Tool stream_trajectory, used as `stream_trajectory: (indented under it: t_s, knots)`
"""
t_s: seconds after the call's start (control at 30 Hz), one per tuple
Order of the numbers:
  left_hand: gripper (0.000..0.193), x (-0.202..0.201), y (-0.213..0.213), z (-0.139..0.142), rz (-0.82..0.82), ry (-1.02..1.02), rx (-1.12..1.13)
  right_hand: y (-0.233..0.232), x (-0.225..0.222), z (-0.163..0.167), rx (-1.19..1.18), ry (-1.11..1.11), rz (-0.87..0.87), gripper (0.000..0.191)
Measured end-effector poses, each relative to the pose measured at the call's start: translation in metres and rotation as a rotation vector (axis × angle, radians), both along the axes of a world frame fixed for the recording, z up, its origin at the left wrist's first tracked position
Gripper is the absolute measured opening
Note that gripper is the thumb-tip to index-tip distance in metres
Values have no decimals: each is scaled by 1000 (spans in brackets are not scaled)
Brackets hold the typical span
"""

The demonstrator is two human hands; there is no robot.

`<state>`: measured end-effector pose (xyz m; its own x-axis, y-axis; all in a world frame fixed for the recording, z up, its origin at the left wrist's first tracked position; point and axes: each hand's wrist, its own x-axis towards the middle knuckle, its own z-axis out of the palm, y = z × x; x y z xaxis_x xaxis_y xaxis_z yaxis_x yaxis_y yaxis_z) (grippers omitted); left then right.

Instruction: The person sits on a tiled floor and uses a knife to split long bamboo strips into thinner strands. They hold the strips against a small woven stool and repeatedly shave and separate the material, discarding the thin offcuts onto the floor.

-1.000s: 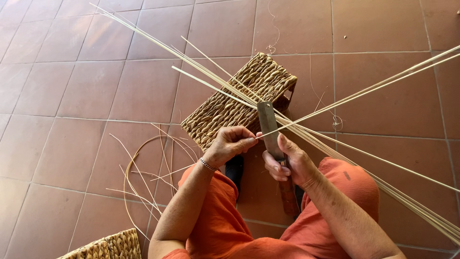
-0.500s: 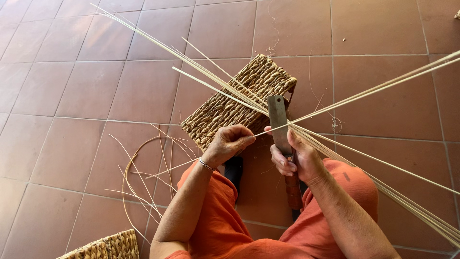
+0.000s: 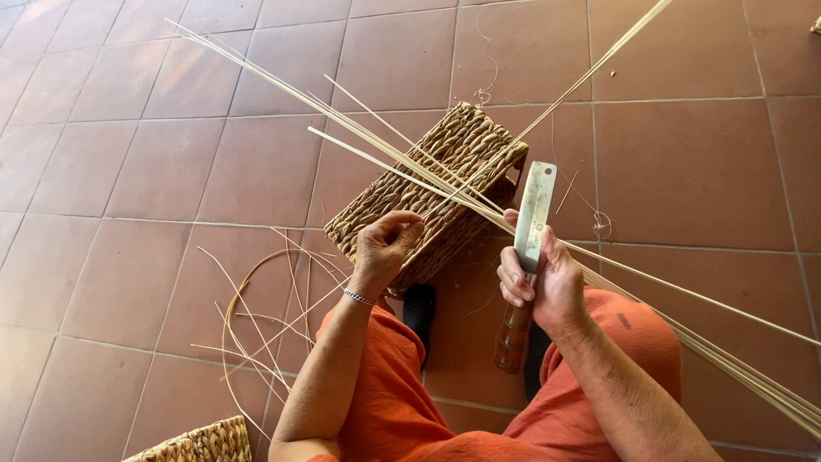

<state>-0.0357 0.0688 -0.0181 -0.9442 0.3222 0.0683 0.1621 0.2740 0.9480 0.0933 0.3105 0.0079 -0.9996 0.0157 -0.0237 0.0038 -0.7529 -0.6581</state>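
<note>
My right hand (image 3: 543,282) grips a flat steel blade (image 3: 535,210) with a wooden handle (image 3: 513,334), blade pointing up and away from me. My left hand (image 3: 385,248) rests with curled fingers on the near edge of a woven rectangular basket (image 3: 428,192) that lies on the floor between my knees. Several long pale cane strips (image 3: 376,145) cross over the basket in a fan, running from the far left to the near right, passing by my right hand. I cannot tell whether my left fingers pinch a strip.
Terracotta floor tiles (image 3: 128,171) lie all around. Thin curled cane offcuts (image 3: 248,316) lie on the floor at my left knee. The rim of another woven basket (image 3: 201,441) shows at the bottom left. My legs in orange cloth (image 3: 402,402) fill the bottom.
My right hand has shifted rightward with the blade, which now stands more upright, apart from the strips. My left hand stayed on the basket edge.
</note>
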Motion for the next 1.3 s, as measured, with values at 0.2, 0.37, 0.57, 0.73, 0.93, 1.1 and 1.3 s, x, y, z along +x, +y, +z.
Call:
stream_trajectory:
  t_s: [0.2,0.37,0.57,0.73,0.93,1.1,1.3]
  knots:
    - [6,1,2,7,28,336,-103,1,0,-3,8,-36,-61,65]
    - [8,3,2,12,69,229,-117,-8,1,-6,83,-19,-13,68]
    - [10,0,-3,7,-59,27,61,-10,0,-6,89,-29,1,68]
    - [11,-3,-10,-1,-152,-118,240,-2,-2,-4,48,-28,7,67]
    - [14,-6,-12,-5,-172,-179,214,4,-6,-2,-35,-22,55,65]
    - [16,-5,-13,-6,-173,-190,174,2,-7,-4,-119,27,143,64]
    - [16,-5,-11,-6,-180,-205,199,3,-9,-5,-152,37,184,64]
